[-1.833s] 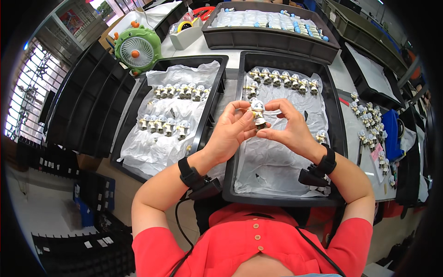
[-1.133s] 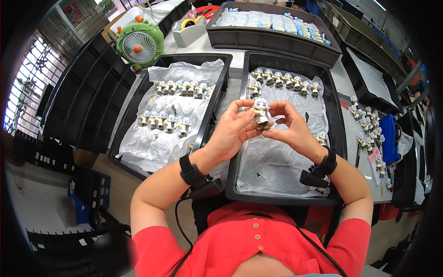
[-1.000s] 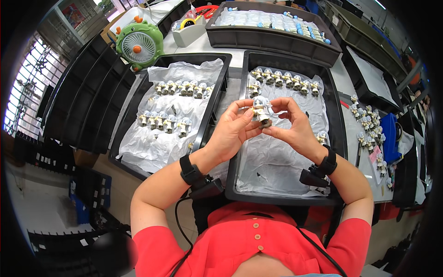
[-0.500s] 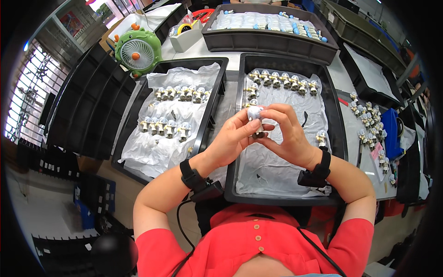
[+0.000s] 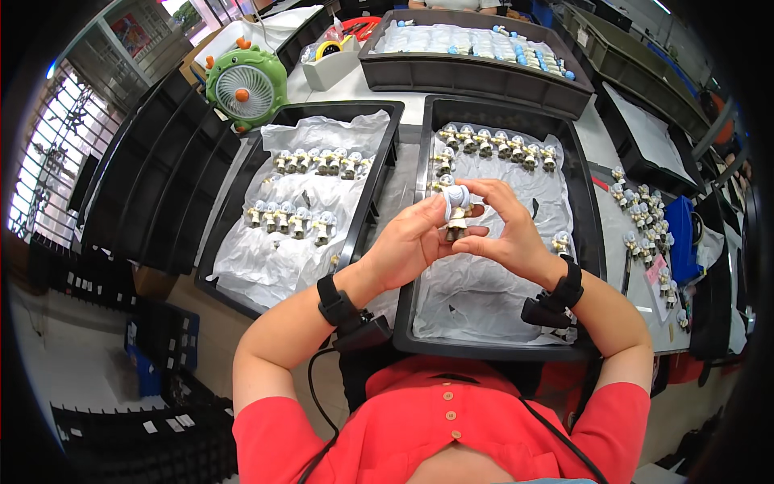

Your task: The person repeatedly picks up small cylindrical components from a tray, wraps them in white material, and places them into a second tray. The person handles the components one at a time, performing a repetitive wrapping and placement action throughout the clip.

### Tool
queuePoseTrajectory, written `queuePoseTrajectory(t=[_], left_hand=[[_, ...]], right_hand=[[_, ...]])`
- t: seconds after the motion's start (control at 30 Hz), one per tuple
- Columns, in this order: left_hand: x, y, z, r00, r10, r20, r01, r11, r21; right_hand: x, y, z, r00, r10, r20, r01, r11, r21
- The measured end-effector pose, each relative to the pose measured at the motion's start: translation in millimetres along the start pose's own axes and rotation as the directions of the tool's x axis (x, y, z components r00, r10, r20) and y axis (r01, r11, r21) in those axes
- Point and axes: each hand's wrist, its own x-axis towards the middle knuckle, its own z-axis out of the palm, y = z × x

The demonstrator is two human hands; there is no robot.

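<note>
Between my two hands is a small figurine (image 5: 456, 198) with a pale blue-grey head, a white and gold body and dark feet. It is held upright over the right-hand black tray (image 5: 592, 266). My left hand (image 5: 407, 248) grips it from the left, thumb up at the head and fingers behind the body. My right hand (image 5: 516, 238) closes on it from the other side, fingertips at the head and thumb near the feet. Similar figurines (image 5: 500, 145) stand in a row along that tray's far end, on crumpled white paper (image 5: 492, 302). Others line its left side.
A second black tray (image 5: 367, 198) to the left holds two rows of figurines (image 5: 290, 219). Loose figurines (image 5: 641, 214) cluster at the right beside a blue box (image 5: 684, 234). Farther back are a grey crate (image 5: 476, 78), a tape dispenser (image 5: 332, 68) and a green fan (image 5: 246, 85).
The figurine has been turned in my fingers, so more of its white and gold body shows. My right fingers and thumb have shifted slightly around it. The trays' figurines look the same.
</note>
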Motion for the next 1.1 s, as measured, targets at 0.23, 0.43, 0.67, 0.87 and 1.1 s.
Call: queuePoseTrajectory(t=[0.23, 0.43, 0.67, 0.87, 1.1], left_hand=[[-0.5, -2.1, -5.2, 0.994, 0.063, -0.087, -0.061, 0.998, 0.023], [0.7, -1.0, -4.7, 0.99, 0.098, -0.104, -0.101, 0.995, -0.019], [-6.0, 8.0, 1.9, 0.969, 0.105, -0.224, -0.073, 0.987, 0.145], [-20.8, 69.6, 3.5, 0.955, 0.153, -0.255, 0.048, 0.765, 0.642], [-55.7, 110.2, -77.3, 0.821, 0.243, -0.517, 0.472, 0.219, 0.854]], right_hand=[[-0.1, -8.2, 1.2, 0.993, 0.003, -0.117, -0.007, 0.999, -0.04], [0.4, -7.6, 1.7, 0.993, -0.059, -0.107, 0.05, 0.996, -0.08], [2.8, -7.3, 1.2, 0.996, -0.031, -0.085, 0.029, 0.999, -0.024], [-2.1, -6.5, -0.7, 0.999, -0.002, -0.049, 0.001, 1.0, -0.014], [4.3, -0.1, -2.0, 0.999, 0.018, -0.045, -0.019, 1.0, -0.016]])
